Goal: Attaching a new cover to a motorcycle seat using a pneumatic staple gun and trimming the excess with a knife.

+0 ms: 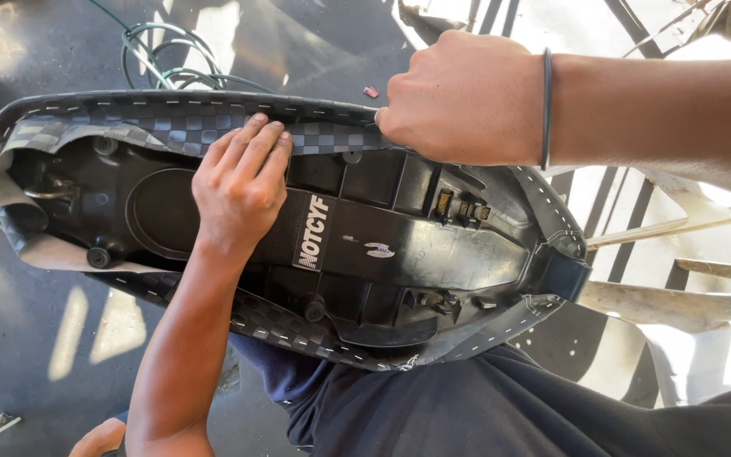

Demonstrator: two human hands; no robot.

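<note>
The upturned motorcycle seat (365,254) lies across the person's lap, long axis left to right, narrow nose pointing right. Keep the checkered cover (171,118) taut: the left hand (243,182) presses it flat, fingers together, while the right hand (467,101), fisted, probably pinches the far edge.

Dark concrete floor (35,279) lies open leftward; coiled green wire (167,59) crowds above, white slatted plastic chair (678,271) blocks right.
</note>
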